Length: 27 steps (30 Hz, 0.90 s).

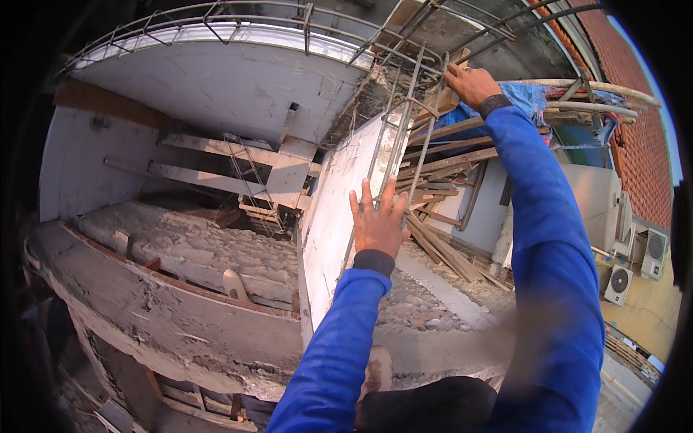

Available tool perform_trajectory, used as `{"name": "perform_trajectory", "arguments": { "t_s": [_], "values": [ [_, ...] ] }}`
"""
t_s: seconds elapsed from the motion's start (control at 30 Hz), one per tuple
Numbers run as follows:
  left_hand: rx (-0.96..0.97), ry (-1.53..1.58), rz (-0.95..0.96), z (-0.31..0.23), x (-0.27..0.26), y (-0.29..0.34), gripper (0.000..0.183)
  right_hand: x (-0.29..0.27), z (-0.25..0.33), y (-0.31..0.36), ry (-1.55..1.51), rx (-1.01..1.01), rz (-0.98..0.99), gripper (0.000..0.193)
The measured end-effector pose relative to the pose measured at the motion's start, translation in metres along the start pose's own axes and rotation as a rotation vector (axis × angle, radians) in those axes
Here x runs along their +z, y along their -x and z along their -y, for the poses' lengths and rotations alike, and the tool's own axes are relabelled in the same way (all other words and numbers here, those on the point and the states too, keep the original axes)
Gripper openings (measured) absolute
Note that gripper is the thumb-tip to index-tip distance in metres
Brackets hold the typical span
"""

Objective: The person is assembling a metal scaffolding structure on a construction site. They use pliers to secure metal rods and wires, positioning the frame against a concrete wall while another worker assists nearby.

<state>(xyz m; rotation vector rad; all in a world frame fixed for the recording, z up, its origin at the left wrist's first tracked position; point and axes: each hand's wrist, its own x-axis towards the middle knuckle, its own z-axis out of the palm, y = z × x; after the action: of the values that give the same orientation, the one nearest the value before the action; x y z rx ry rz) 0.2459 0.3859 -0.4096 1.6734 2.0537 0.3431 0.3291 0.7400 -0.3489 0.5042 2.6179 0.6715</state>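
Note:
My left hand (pixel 380 225) lies with fingers spread over the long steel bars of a rebar cage (pixel 404 133). The cage runs along the top of a narrow white wall (pixel 343 184). Farther up and to the right, my right hand (pixel 473 86) is closed at the cage's far end, its fingers curled against a bar where several bars meet. The palm side of this hand is hidden. Both arms are in blue sleeves with dark cuffs. A second rebar cage (pixel 307 29) extends to the left from that corner, along the top of a grey-white wall panel (pixel 216 79).
Rough concrete ledges (pixel 180 310) lie below on the left, with a drop beneath. Planks (pixel 238 155) and a small rebar ladder-like frame span the recess. Loose timber (pixel 447 166) is heaped right of the wall, near a blue tarp (pixel 523 101). Air-conditioner units (pixel 618 283) stand far right.

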Motion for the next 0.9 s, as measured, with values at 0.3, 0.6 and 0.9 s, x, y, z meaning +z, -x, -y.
{"name": "perform_trajectory", "arguments": {
  "t_s": [0.3,0.6,0.9],
  "values": [
    [0.004,0.039,0.005,0.001,-0.001,0.000,0.072,-0.004,0.008,0.004,0.144,0.016,0.005,0.025],
    [-0.005,0.112,-0.041,0.006,0.001,0.002,0.068,0.042,0.018,-0.029,-0.406,0.638,0.097,0.018],
    [-0.024,0.109,-0.056,0.016,0.001,0.002,0.064,0.026,0.009,-0.056,-1.757,1.277,0.326,0.024]
  ]
}}
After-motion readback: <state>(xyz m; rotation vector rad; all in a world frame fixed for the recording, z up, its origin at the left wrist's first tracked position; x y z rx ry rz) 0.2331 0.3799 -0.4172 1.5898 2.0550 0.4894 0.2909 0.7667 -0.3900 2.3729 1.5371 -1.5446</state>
